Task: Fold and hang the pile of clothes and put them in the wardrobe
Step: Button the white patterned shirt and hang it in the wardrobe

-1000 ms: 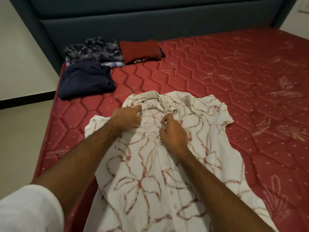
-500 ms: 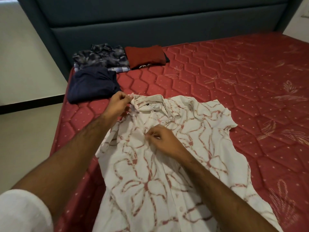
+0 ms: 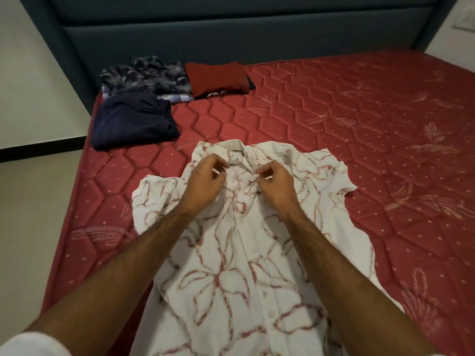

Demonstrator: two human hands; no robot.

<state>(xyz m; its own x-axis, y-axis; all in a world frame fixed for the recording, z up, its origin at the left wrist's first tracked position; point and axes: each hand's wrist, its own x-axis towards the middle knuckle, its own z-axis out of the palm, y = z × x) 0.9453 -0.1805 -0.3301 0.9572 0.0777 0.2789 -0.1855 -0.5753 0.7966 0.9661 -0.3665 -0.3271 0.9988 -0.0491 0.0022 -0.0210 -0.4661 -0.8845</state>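
Here, from the head view, the white shirt lies face up on the bed; the left hand and right hand each pinch its front near the collar, likely straightening it. Next probably comes folding the sleeves inward.

Bedroom, dimly and evenly lit. Red quilted mattress with a hexagon stitch pattern, small pale dots and pale leaf motifs, filling most of the view. Behind it, a dark blue-grey padded headboard with horizontal seams, running across the top. Pale off-white wall at left, edged along the bottom by a dark skirting strip. Light beige floor beside the bed. White wall plate at upper right, too blurred to read.
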